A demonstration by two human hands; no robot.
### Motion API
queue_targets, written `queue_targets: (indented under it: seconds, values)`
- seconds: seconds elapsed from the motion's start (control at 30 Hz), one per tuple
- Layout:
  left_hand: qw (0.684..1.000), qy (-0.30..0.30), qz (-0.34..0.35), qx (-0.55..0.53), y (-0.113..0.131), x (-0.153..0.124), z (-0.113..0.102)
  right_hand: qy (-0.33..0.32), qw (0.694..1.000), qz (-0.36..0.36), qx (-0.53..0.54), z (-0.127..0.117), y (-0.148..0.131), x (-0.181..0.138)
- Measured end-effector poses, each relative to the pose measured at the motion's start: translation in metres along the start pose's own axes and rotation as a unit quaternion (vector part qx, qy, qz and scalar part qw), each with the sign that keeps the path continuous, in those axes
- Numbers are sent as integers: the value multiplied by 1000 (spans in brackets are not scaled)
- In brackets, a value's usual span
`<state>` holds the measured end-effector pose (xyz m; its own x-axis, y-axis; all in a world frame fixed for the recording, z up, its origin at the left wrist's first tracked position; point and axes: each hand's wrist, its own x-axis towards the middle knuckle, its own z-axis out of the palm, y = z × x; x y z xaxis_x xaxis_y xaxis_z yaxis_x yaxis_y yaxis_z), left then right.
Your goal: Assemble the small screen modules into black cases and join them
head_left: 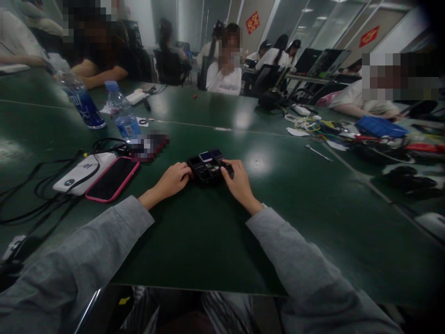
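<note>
In front of me on the green table (194, 241) lies a small black box with compartments (201, 174). Small dark and light parts sit inside it, among them a light-rimmed bluish rectangular piece (205, 157). My left hand (177, 177) has its fingers curled around the box's left edge. Over the right side of the box, my right hand (239, 180) is closed, thumb and fingers near each other. Whatever lies between those fingertips is too small and dark to make out.
To the left are a pink-cased phone (113, 180), a white power bank (85, 174), black cables and two water bottles (123, 113). A wrench (318, 153), a blue tray (380, 127) and tangled wires lie at the right. Several people sit around the table and beyond.
</note>
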<state>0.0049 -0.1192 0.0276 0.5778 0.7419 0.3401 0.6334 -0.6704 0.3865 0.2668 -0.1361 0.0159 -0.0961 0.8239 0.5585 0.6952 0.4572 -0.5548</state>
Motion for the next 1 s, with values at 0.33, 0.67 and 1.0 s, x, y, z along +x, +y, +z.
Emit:
queue_targets:
  seconds: [0.33,0.67,1.0]
  values:
    - [1000,1,3,3,-3,0,2,22,1000,17,14,2,4,1]
    - [1000,-2,0,1,-4,-1,2,43,994,65,74,3,14,3]
    - [1000,0,0,-3,-4,-1,2,44,991,83,90,3,15,3]
